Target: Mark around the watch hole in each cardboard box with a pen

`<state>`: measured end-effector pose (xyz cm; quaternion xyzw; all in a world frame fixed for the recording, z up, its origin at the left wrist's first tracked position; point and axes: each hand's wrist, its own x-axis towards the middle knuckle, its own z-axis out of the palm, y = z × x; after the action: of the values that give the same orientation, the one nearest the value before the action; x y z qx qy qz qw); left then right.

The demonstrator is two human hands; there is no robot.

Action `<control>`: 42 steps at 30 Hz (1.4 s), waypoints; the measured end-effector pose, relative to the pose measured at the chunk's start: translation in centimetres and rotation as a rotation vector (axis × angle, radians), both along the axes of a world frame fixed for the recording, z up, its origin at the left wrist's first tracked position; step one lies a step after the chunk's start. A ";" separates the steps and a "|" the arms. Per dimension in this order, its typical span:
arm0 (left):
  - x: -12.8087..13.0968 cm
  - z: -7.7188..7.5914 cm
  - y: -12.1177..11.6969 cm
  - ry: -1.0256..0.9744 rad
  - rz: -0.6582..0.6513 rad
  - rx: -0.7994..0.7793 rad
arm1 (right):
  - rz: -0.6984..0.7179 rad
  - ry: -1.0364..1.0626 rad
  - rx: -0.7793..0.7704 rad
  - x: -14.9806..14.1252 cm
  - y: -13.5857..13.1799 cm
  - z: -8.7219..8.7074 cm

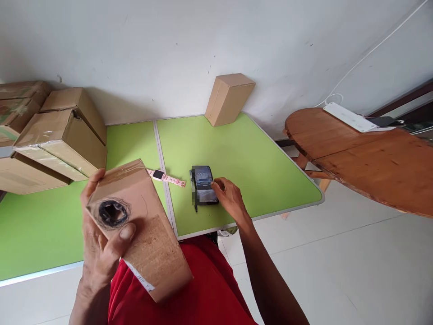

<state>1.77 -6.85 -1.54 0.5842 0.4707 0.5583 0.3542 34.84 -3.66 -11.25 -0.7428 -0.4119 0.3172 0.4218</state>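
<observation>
My left hand [98, 243] grips a brown cardboard box [154, 221], tilted above the table's near edge. One face has a round hole [114, 213] ringed in black, beside my thumb. On the green table lies a smartphone [204, 192] with its screen lit. My right hand [230, 196] is at its right edge, fingers curled, a digit on the screen side; the fingers' undersides are hidden. A blurred patch covers the phone's left side, where a thin dark piece sticks out below. A pink-strapped smartwatch [158, 174] lies left of the phone, partly behind the box.
Several cardboard boxes [61, 140] are stacked at the table's left. Another carton [230, 99] leans by the wall at the back. The green table [267, 180] has a metal-edged seam. To the right, a wooden table [379, 162] carries a white device [350, 117] with a cable.
</observation>
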 end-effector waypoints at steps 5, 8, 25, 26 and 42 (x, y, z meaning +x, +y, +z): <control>3.0 2.6 2.7 0.146 0.150 0.345 | 0.199 0.087 0.130 -2.3 -4.8 5.8; 6.6 2.8 5.1 0.147 0.118 0.499 | 0.409 0.137 0.220 -5.4 -6.9 7.7; 24.7 -2.9 14.8 0.421 -0.714 0.020 | -0.442 -0.186 0.496 10.7 8.9 -1.5; 25.5 -3.1 15.4 0.422 -0.731 -0.003 | -0.461 -0.191 0.492 11.6 10.0 -2.0; 20.3 -4.2 13.4 0.306 -0.736 -0.144 | -0.437 -0.232 0.405 16.7 21.2 1.9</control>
<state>22.09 6.60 -5.69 0.7636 0.3155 0.2664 0.4964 51.49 17.56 -9.33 -0.7458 -0.3429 0.0440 0.5695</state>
